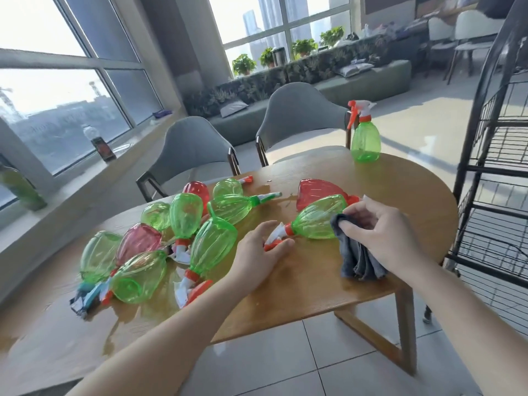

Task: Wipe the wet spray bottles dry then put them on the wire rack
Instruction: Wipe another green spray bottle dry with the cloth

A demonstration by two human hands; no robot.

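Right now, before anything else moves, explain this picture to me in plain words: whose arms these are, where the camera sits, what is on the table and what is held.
There is no machine here. A person wears one wide camera on the head, looking forward and down, so the two bare arms are their own.

On the wooden table lie many green and red spray bottles on their sides, in a pile at the left, with water pooled around them. One green bottle stands upright at the far edge. A black wire rack stands at the right.

The left hand holds the trigger end of a lying green bottle. The right hand grips a grey cloth against that bottle's body, apparently wiping it.
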